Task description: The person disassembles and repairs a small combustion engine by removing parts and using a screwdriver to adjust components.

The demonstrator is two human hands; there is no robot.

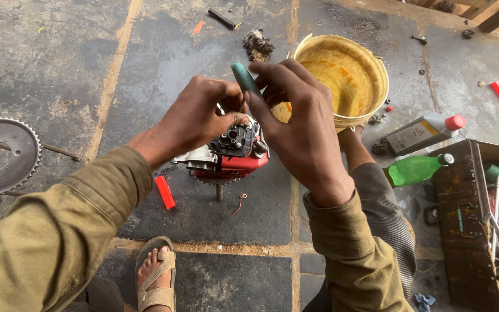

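A small red and black engine (235, 155) with grey metal fins stands on the stone floor, a shaft poking down beneath it. My left hand (194, 118) grips the engine's top from the left. My right hand (295, 124) holds a tool with a green handle (245, 78), its tip hidden behind the fingers at the engine's top. Both sleeves are olive green.
A yellow plastic bowl (371, 75) sits just behind my right hand. On the right lie a grey bottle with a red cap (423, 133), a green bottle (414, 169) and an open rusty toolbox (469, 231). A toothed sprocket (1, 156) lies far left. A red lighter (165, 192) and my sandalled foot (156, 277) are near.
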